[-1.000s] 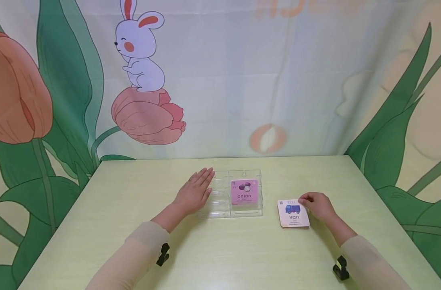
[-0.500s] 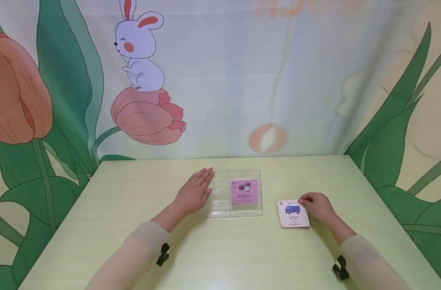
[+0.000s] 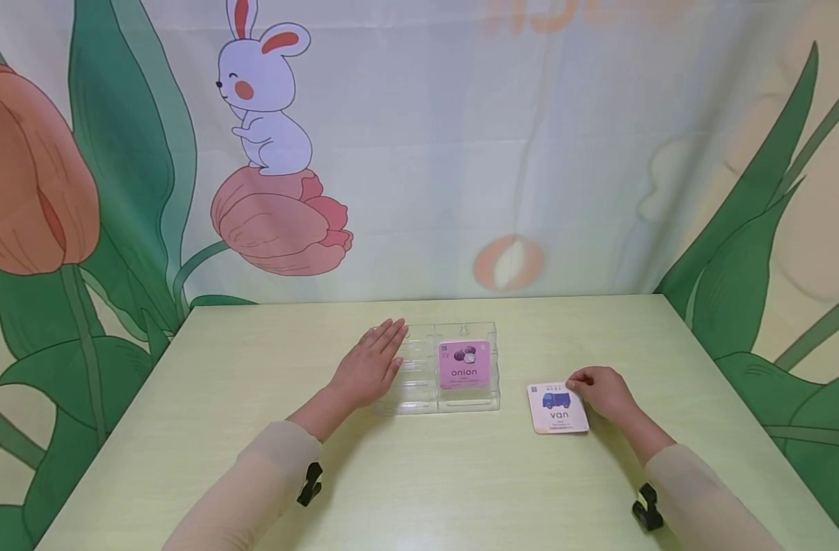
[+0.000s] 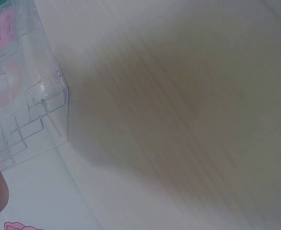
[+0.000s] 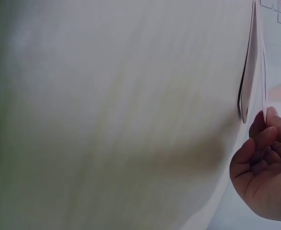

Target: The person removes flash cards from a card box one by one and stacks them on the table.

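My left hand (image 3: 367, 367) lies with straight fingers against the left side of a clear plastic card holder (image 3: 415, 398). In the holder's right half stands a pink card (image 3: 464, 366) reading "onion", with onions pictured on it. To the right of the holder, my right hand (image 3: 604, 390) pinches the upper right corner of a white card (image 3: 559, 421) with a blue van and the word "van". The right wrist view shows this card's edge between thumb and fingers, raised apart from the other cards (image 5: 248, 81) beneath it.
The pale wooden table (image 3: 419, 490) extends on all sides of the holder and cards. A printed curtain (image 3: 406, 191) with a rabbit and tulips hangs behind its far edge. Black wrist cameras sit under both sleeves.
The van card's upper edge has shifted very slightly toward the person, with the right hand keeping its pinch on the corner. The left hand and the holder stay still.
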Available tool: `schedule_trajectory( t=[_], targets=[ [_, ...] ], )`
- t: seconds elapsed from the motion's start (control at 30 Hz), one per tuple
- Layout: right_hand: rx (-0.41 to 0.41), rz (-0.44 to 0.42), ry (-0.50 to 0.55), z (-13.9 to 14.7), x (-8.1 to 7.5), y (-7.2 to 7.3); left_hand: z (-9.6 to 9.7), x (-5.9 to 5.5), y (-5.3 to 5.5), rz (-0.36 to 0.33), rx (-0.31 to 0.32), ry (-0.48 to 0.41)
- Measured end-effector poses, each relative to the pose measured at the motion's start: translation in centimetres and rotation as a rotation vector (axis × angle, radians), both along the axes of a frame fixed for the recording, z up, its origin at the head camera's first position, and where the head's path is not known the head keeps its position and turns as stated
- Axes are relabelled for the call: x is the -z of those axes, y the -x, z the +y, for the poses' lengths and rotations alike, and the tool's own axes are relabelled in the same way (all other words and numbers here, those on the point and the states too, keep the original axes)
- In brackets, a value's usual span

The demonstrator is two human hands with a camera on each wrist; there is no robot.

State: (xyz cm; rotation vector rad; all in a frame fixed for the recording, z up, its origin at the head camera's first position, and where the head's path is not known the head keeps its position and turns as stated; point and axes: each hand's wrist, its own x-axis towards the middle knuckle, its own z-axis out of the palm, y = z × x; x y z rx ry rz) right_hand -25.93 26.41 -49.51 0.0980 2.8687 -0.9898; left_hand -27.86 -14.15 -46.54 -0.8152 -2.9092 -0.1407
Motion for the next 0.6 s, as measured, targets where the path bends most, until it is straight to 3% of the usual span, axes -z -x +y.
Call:
schedule_trajectory(
  t=[0.6],
  targets=[
    [-0.013,-0.031,-0.054,-0.39,-0.16,0.35,-0.02,0.08,0.11,0.009,0.009,-0.015]
  ],
)
